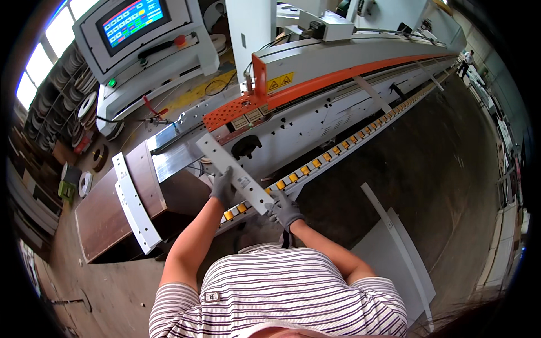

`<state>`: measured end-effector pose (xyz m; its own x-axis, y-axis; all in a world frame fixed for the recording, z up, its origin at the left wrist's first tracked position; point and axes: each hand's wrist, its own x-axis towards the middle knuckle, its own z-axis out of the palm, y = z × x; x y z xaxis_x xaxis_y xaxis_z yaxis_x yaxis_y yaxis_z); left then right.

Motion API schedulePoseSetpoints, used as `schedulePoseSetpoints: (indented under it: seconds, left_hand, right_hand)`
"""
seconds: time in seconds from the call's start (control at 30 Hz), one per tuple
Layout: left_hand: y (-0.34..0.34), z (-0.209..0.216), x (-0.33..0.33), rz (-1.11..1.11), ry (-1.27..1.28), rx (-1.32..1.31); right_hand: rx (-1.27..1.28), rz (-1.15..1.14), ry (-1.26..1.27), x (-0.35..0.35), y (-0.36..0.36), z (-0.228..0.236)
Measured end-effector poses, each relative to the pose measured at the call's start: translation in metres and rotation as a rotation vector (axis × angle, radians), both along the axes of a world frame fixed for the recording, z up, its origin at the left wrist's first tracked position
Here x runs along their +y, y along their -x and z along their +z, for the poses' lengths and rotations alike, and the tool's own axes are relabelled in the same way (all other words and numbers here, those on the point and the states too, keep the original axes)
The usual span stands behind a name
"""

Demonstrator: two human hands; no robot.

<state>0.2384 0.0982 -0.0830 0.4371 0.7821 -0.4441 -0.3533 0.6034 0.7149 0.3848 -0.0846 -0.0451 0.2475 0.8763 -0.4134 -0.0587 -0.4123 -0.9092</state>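
A narrow light-grey board point(243, 181) with several dark holes and a small label slants in front of me. Its far end is by the machine's bare metal infeed plate point(176, 158). My left hand point(224, 189), in a grey glove, is closed on the board's left edge about halfway along. At the near end, my right hand point(286, 210), also gloved, grips the right corner with its fingers bent round it. The near part of the board lies above a rail of yellow rollers point(305, 170); whether it touches them I cannot tell.
Ahead runs a long machine with an orange guard point(315, 87). A control panel point(132, 25) stands far left. Two drilled white strips point(135, 209) lie on a brown stand point(96, 217) at my left. Grey panels point(389, 253) are low at the right. A person point(465, 63) is far off.
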Motion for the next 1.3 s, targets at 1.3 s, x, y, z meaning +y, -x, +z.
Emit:
schedulePoseSetpoints:
  seconds: [1.3]
  left_hand:
    - [-0.274, 0.007, 0.082, -0.307, -0.053, 0.481]
  right_hand:
    - [-0.286, -0.030, -0.061, 0.036, -0.188, -0.013]
